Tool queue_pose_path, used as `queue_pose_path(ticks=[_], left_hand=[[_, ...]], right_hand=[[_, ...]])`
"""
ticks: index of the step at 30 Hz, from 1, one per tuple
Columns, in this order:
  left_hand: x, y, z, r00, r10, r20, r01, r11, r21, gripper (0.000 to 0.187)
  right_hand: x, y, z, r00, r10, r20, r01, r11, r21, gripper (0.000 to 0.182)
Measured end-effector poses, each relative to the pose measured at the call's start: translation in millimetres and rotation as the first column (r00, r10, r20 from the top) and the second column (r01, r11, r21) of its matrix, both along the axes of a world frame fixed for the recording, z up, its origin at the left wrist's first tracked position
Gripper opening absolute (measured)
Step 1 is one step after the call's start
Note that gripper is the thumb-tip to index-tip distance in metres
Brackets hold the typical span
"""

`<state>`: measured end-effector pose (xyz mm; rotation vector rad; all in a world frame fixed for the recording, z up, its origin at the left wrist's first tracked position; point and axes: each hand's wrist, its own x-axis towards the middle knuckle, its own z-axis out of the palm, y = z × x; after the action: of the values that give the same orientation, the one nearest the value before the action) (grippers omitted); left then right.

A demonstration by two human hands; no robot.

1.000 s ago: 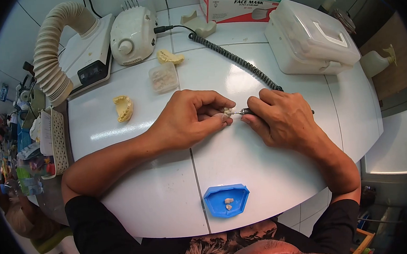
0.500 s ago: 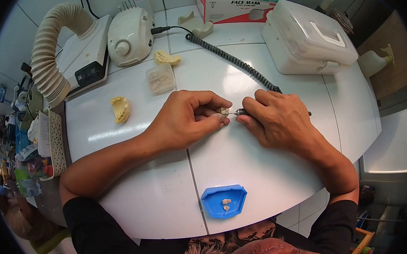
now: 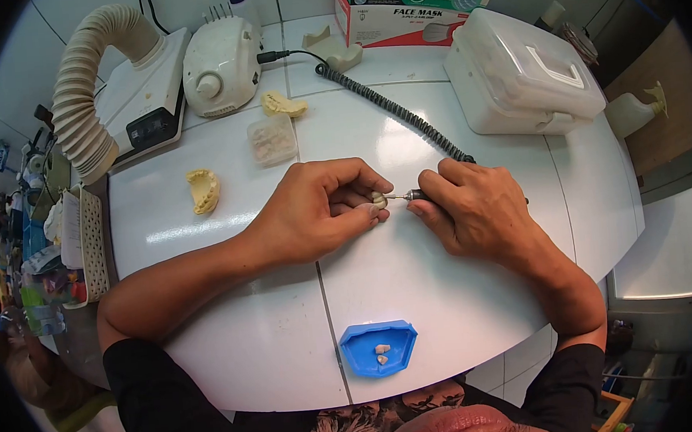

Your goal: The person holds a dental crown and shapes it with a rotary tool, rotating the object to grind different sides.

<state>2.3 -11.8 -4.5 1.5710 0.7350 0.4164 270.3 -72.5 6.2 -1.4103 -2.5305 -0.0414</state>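
Between the thumb and fingers of my left hand [image 3: 309, 210] is a small tooth-shaped dental piece [image 3: 379, 201], partly hidden by the fingertips. My right hand [image 3: 478, 211] is wrapped round a rotary handpiece [image 3: 414, 195], whose thin metal bit [image 3: 395, 196] points left and meets the dental piece, or comes very near it. A coiled cord [image 3: 403, 114] runs from behind the right hand to the white control unit [image 3: 223, 68]. Close to my body, a blue tray [image 3: 349, 352] holds two small tooth-coloured pieces [image 3: 383, 349].
Yellowish dental casts [image 3: 204, 190] lie left and behind. Beside them sits a small clear container [image 3: 272, 141]. A hose [image 3: 85, 98] arches over a white device [image 3: 142, 110]. Face mask boxes [image 3: 405, 23] and a white lidded case [image 3: 524, 71] stand at the back.
The view has shifted slightly. The dental piece shows more plainly between my left fingertips, and the handpiece's grip sits a little farther from it. Both hands keep their holds.
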Motion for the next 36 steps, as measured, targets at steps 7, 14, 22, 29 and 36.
queue_pose_path(ticks=[7,14,22,29,36], left_hand=[[0.0,-0.5,-2.0,1.0,0.007,-0.009,-0.006,0.999,0.031,0.03],[0.9,-3.4,-2.9,0.999,0.04,0.002,-0.04,0.997,0.059,0.033],[2.2,-4.7,-5.0,0.999,0.055,-0.002,-0.055,0.997,0.057,0.033],[3.6,-6.5,-6.3,0.998,0.064,-0.008,-0.063,0.996,0.07,0.033],[3.1,-7.1,-6.4,0.998,0.061,-0.017,-0.059,0.993,0.099,0.032]], right_hand=[[-1.7,0.0,-1.6,1.0,0.004,0.001,-0.004,1.0,0.02,0.029],[-1.6,-0.3,0.3,1.0,-0.015,0.009,0.015,1.0,-0.01,0.03],[-2.4,-1.3,1.5,1.0,-0.002,0.008,0.003,1.0,-0.008,0.031],[-2.4,-1.4,2.0,1.0,0.006,0.006,-0.006,1.0,-0.027,0.033],[-0.8,0.5,1.8,1.0,0.018,0.005,-0.017,0.999,-0.043,0.033]])
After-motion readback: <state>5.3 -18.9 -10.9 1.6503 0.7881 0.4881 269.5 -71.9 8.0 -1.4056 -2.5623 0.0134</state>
